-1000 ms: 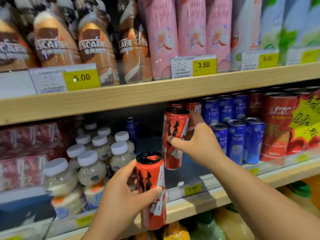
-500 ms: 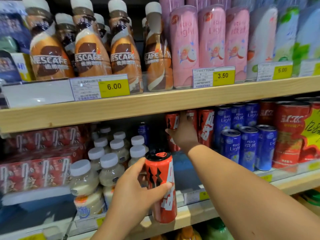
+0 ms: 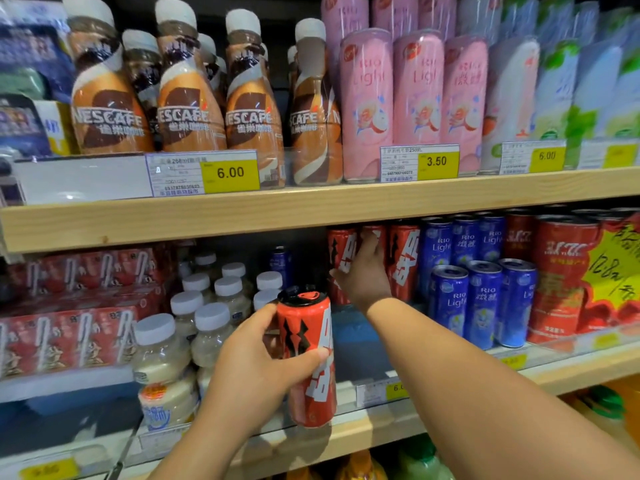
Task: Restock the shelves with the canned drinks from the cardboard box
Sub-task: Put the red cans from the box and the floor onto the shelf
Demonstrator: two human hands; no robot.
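On the middle shelf, capped bottles stand left, Rio Light cans right, rear cans between. Right hand touches rear cans. Left hand holds one can before the shelf edge.

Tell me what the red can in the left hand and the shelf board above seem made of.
Red can: probably thin aluminium with a glossy printed skin; it shows a pull tab on top and highlights on the side. Shelf board: pale wood or wood-look laminate, matte; faint grain shows on its front edge.
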